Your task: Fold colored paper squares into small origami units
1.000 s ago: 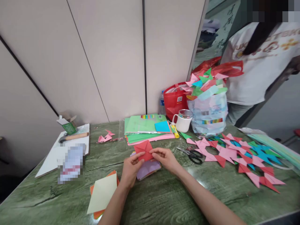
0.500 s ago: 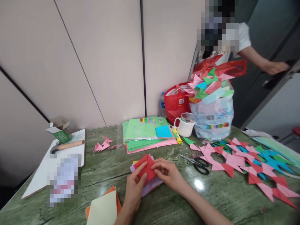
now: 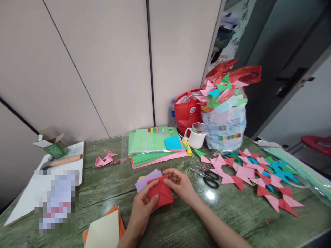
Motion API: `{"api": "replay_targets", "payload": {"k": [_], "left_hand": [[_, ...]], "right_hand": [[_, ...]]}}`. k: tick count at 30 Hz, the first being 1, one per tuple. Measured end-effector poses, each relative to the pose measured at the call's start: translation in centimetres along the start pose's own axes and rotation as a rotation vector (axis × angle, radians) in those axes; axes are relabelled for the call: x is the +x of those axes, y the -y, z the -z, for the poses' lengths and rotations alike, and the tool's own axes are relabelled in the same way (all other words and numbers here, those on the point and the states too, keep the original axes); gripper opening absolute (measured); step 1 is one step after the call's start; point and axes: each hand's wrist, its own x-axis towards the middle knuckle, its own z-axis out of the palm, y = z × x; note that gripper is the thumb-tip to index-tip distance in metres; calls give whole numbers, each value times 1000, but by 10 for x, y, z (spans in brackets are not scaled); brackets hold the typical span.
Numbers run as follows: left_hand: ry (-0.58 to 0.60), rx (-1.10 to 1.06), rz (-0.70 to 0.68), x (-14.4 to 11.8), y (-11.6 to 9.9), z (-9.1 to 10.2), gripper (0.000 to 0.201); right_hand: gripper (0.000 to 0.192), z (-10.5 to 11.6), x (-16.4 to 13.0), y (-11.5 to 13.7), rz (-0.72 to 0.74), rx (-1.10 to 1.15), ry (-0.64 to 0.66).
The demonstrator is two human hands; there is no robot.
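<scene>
A folded red paper square [image 3: 162,193] with crease lines is held between my two hands, above the table. My left hand [image 3: 144,203] pinches its left side, thumb on top. At its upper edge, my right hand [image 3: 177,184] grips with thumb and fingers closed. Partly hidden under the red paper lies a small stack of paper squares, purple [image 3: 150,179] on top with a bit of yellow showing. Beside my left forearm rest cream paper sheets [image 3: 102,229] over orange ones. Black-handled scissors [image 3: 210,179] lie just right of my right hand.
Green and pink paper packs [image 3: 144,143] lie at the back, near a white mug [image 3: 198,137]. A plastic bag [image 3: 226,127] overflows with folded pieces. Joined paper stars [image 3: 243,172] spread across the right. A hammer [image 3: 63,161] and a small box [image 3: 54,146] sit left.
The red paper has turned, and its upper edge now lies in my right hand's grip. More of the purple square shows. The person at the door has gone from view; the camera has shifted slightly.
</scene>
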Motion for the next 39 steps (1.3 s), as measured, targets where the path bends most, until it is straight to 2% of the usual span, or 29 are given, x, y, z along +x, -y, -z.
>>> {"api": "replay_targets", "payload": {"k": [4,9,13,16,19,23,29,33,39], "left_hand": [[-71,17,-21,2,1,-1,52],[-110,52,-29,1,3,-3,55],[-128,24,-15,-4,-2,-9,54],[-175,79,9,-5,-5,-13,53],[-204,106,10,-5,-5,-15,50],[-232,100,-41,-3,2,-14,54],[-300,287,-30,-2,14,-7,42],[-338,346,-43,-3,16,-6,44],[-331,366,-86,-5,12,-6,40]], "right_hand": [[26,0,-2,0,13,47,5],[16,-1,-1,0,-55,-17,52],[16,2,3,6,-80,-45,83],[18,5,8,12,-96,-25,128],[21,7,11,14,-122,18,166],[35,9,14,13,-202,108,212],[45,10,22,6,-301,222,268],[47,7,28,4,-312,206,268],[32,2,27,5,-224,130,310]]}}
